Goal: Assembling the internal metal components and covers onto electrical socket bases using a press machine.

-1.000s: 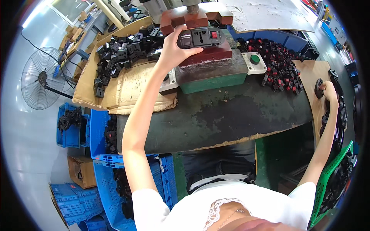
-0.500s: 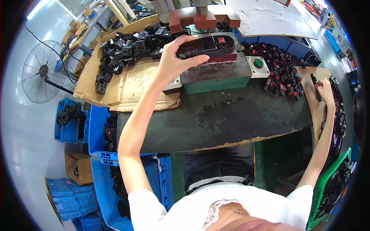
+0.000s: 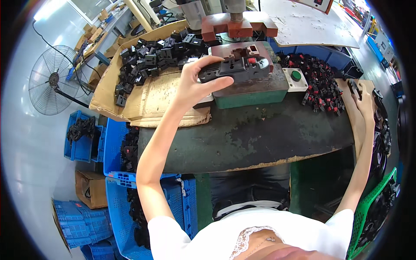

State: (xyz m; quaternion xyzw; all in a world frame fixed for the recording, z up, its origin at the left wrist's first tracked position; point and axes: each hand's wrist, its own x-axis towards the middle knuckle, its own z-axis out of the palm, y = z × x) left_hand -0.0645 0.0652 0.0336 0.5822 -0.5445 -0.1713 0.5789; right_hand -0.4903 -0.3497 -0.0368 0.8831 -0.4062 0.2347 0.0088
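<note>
My left hand (image 3: 193, 84) grips one end of a long black power strip housing (image 3: 240, 69) with a red switch at its far end. The housing is tilted, in front of the reddish-brown fixture (image 3: 219, 50) on the green press base (image 3: 251, 99). Above the fixture, the press's reddish-brown pressing head (image 3: 239, 29) is raised. At the far right, my right hand (image 3: 366, 103) has its fingers closed on a dark elongated housing piece (image 3: 354, 89) over a wooden board (image 3: 348, 100).
An open cardboard box (image 3: 104, 97) of black socket parts stands left. Right of the press are a green push button (image 3: 296, 76) and a heap of red-and-black switches (image 3: 323, 86). Blue crates (image 3: 117, 208) stand lower left, a green basket (image 3: 368, 203) lower right.
The housing in my left hand has come off the fixture toward me and tilted, uncovering the fixture. My right hand has lifted the end of the dark piece slightly. The whole view has shifted a little.
</note>
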